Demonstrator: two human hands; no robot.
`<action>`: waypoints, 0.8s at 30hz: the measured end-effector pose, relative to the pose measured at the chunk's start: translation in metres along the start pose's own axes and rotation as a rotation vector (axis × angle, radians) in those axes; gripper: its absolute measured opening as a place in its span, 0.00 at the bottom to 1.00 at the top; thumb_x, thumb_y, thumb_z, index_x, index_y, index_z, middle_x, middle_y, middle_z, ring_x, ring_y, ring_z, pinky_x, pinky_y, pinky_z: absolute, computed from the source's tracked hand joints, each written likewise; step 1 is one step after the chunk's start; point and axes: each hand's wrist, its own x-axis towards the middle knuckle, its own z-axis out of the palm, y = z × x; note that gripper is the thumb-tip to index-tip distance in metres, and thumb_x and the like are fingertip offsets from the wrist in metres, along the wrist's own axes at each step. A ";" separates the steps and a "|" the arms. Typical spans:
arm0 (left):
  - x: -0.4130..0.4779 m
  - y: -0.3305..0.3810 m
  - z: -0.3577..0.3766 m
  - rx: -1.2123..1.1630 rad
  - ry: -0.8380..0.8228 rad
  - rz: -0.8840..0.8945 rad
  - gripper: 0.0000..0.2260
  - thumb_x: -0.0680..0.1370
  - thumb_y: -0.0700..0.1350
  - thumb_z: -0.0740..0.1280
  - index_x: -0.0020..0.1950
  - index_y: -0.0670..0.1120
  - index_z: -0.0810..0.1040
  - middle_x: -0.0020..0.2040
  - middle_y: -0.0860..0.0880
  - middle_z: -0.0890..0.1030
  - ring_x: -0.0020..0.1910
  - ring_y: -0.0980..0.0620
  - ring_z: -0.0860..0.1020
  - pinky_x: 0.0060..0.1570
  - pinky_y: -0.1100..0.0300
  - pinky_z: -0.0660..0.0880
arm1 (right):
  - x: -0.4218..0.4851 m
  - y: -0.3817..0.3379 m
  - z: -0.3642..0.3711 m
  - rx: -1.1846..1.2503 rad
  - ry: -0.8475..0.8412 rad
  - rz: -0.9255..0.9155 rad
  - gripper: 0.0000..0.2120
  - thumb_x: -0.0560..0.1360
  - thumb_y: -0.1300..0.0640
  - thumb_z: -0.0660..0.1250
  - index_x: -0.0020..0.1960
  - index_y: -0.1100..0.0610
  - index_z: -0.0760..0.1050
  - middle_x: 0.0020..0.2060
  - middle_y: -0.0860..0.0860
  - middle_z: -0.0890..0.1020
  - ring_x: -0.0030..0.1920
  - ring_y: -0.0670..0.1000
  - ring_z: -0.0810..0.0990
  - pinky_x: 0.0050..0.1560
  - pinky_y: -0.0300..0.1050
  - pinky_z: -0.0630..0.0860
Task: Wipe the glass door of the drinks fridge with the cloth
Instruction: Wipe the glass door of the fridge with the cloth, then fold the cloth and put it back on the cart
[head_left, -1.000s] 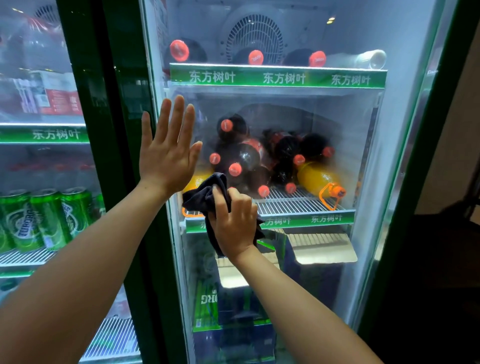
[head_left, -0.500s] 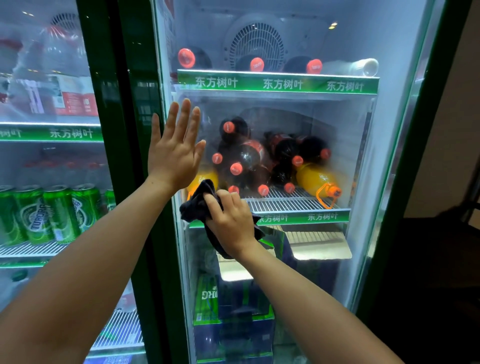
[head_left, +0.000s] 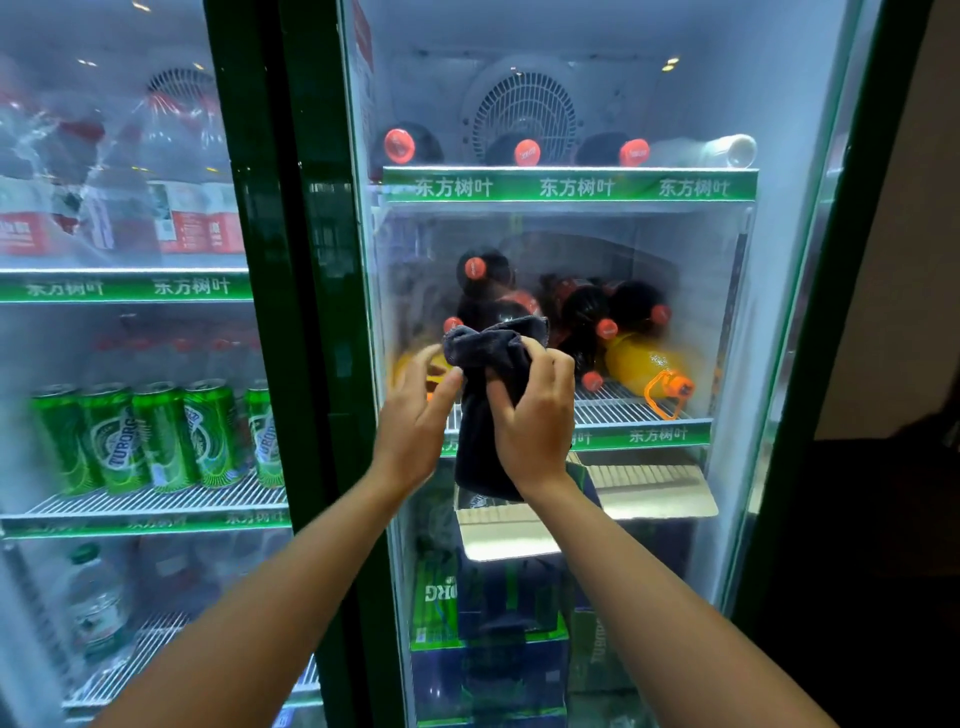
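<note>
The dark grey cloth (head_left: 491, 358) hangs bunched in front of the right glass door (head_left: 769, 291) of the drinks fridge, at mid height. My right hand (head_left: 535, 415) grips the cloth from the right, fingers curled around it. My left hand (head_left: 415, 421) meets it from the left, with thumb and fingertips pinching its upper left edge. The cloth's lower end droops below both hands. Whether it touches the glass I cannot tell.
A dark green frame post (head_left: 291, 312) separates the right door from a left door with green cans (head_left: 130, 436). Behind the right glass lie dark soda bottles (head_left: 587, 312), an orange bottle (head_left: 644, 369) and stacked cartons (head_left: 488, 623). A dark wall stands at the right.
My left hand came off the glass, where it lay flat, and dropped right onto the cloth. The cloth now hangs lengthwise between both hands. The view moved closer.
</note>
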 end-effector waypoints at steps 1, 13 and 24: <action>-0.006 0.004 0.004 -0.199 -0.070 -0.103 0.07 0.77 0.46 0.59 0.53 0.49 0.74 0.48 0.49 0.78 0.47 0.52 0.75 0.47 0.60 0.72 | -0.002 -0.002 -0.001 0.011 0.006 0.007 0.19 0.69 0.65 0.70 0.59 0.67 0.72 0.52 0.66 0.75 0.52 0.65 0.75 0.50 0.59 0.76; -0.030 0.007 0.054 -0.606 -0.301 -0.421 0.06 0.74 0.42 0.66 0.50 0.49 0.77 0.44 0.51 0.82 0.43 0.56 0.80 0.41 0.65 0.75 | -0.033 0.021 -0.049 -0.031 -0.235 0.103 0.28 0.67 0.55 0.68 0.63 0.66 0.67 0.57 0.63 0.71 0.59 0.61 0.70 0.61 0.53 0.70; -0.051 0.051 0.181 -0.623 -0.419 -0.421 0.04 0.75 0.42 0.65 0.45 0.49 0.78 0.43 0.52 0.83 0.40 0.58 0.82 0.38 0.67 0.78 | -0.023 0.125 -0.175 0.560 -0.230 0.572 0.15 0.75 0.65 0.64 0.54 0.47 0.69 0.50 0.47 0.78 0.47 0.41 0.79 0.46 0.27 0.76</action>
